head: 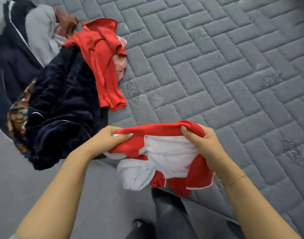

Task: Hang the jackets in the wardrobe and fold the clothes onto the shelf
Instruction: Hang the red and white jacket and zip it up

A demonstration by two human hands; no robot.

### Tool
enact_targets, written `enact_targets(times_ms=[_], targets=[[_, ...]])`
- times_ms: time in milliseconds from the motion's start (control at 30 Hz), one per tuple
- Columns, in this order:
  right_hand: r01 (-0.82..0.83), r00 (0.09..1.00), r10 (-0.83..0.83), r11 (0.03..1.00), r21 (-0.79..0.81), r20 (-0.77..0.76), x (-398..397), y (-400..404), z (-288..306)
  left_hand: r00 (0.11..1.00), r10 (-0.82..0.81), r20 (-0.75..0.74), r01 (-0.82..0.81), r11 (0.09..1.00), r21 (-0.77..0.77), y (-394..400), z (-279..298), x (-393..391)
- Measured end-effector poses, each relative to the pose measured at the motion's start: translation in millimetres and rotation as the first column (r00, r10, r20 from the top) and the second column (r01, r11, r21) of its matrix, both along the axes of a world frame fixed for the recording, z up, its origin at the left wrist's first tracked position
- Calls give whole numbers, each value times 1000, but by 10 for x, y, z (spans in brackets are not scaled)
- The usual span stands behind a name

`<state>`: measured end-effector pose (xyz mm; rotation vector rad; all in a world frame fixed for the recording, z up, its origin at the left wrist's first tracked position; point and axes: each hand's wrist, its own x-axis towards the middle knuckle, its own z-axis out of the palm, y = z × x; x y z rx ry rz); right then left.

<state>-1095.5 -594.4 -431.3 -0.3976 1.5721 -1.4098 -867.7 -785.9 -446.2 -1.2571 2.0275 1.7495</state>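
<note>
Both hands, left hand and right hand, grip a red-and-white cloth garment over the grey quilted mattress, likely mid-fold; next, squaring its edges.

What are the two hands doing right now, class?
Left hand: closed, gripping the red-and-white fabric garment at its top edge.
Right hand: closed, gripping the same garment.

Left hand and right hand grip top edge of a red-and-white garment, held over near edge of grey quilted mattress. Thin bracelet on right wrist. Far left: pile with dark navy fleece jacket, red shirt, light grey garment.
</note>
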Motion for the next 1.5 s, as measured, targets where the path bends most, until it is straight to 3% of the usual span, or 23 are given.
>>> enact_targets(times_ms=[133,233,333,433,500,600,667,733,800,867,967,1033,1100,1200,1300,1367,1433,1500], targets=[[-144,989,145,986,-82,14,652,-308,798,976,53,213,-68,996,62,217,914,898],[-380,925,374,913,-148,-70,1133,-492,1460,976,133,172,-151,984,97,461,1618,1715],[-670,742,652,728,-143,-154,1637,-625,2003,977,210,22,-211,976,61,933,2240,2635],[-899,437,862,425,-103,-256,2367,-774,2509,849,523,-78,-529,842,-110,1667,2724,3476],[-964,264,909,253,-75,-321,2839,-864,2774,693,701,-166,-720,663,-206,2105,2927,3793],[-997,45,853,70,29,-520,3378,-1109,3138,427,867,-258,-830,261,-494,2517,3172,4054],[-993,-84,744,-6,118,-663,3641,-1265,3335,268,909,-320,-737,-20,-675,2745,3350,4137],[-983,-179,622,-76,169,-762,3925,-1344,3447,140,888,-438,-624,-264,-736,2980,3532,4176],[-979,-202,489,-112,168,-849,4271,-1318,3438,58,806,-590,-495,-490,-718,3206,3732,4154],[-984,-175,437,-108,142,-882,4637,-1177,3336,9,707,-707,-385,-650,-655,3410,3913,4122],[-993,-50,697,-113,-40,-716,5051,-895,3223,-121,732,-671,-300,-671,-678,3708,4064,4205],[-980,4,924,-73,-187,-382,5263,-766,3328,-279,801,-530,-252,-594,-764,3992,4069,4338],[-961,-17,992,-50,-271,-125,5470,-725,3542,-306,850,-429,-299,-514,-804,4303,4031,4401],[-888,-174,968,-234,-395,-182,5807,-572,3912,-250,897,-365,-418,-440,-795,4748,3967,4436],[-771,-284,913,-399,-497,-294,6174,-321,4094,-316,908,-275,-288,-368,-884,5111,3930,4573],[-747,-310,886,-452,-487,-345,6447,-98,4121,-404,867,-290,-208,-396,-894,5318,3919,4672],[-774,-296,868,-463,-432,-400,6757,134,4061,-485,824,-293,-342,-487,-803,5527,3900,4801],[-801,-271,879,-431,-415,-392,7065,331,3959,-456,857,-239,-624,-500,-601,5750,3879,4940]])
